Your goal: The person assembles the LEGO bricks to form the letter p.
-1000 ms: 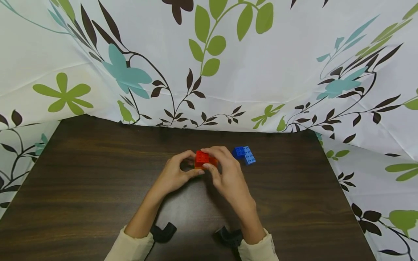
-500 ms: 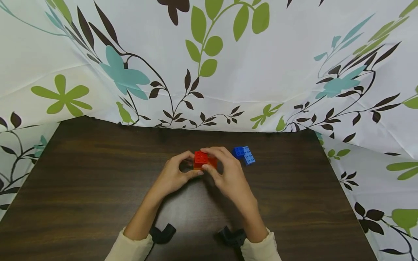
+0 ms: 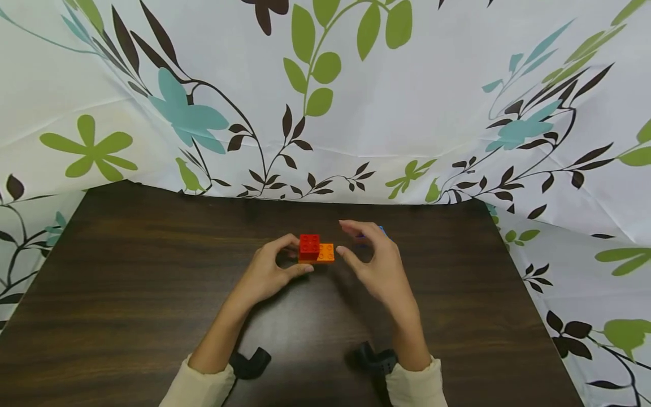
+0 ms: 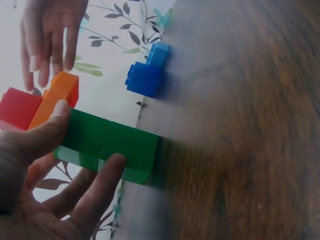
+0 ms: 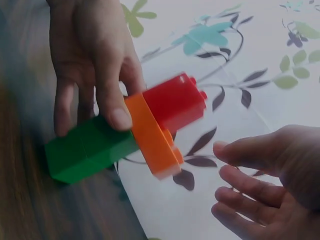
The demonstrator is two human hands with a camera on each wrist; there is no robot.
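My left hand (image 3: 272,270) grips a stack of toy building bricks between thumb and fingers. Two green bricks (image 4: 107,137) form its bottom, seen in both wrist views. Across them lies an orange brick (image 3: 326,252), with a red brick (image 3: 309,247) on its left part. The left thumb presses where green and orange meet. Just right of the stack is my right hand (image 3: 376,271), apart from it, fingers loosely bent and nothing held in the right wrist view. Behind that hand, mostly hidden in the head view, are a dark blue brick (image 4: 143,78) and a lighter blue brick (image 4: 158,54).
A dark wooden table (image 3: 152,282) lies under the hands. White cloth (image 3: 386,102) with a leaf and flower pattern hangs behind and at the sides. A black wrist device (image 3: 250,363) sits by the left wrist, another (image 3: 375,357) by the right.
My right hand has let go of the stack and moved right, baring the orange brick's studs and covering most of the blue bricks. The left hand keeps its grip in nearly the same place.
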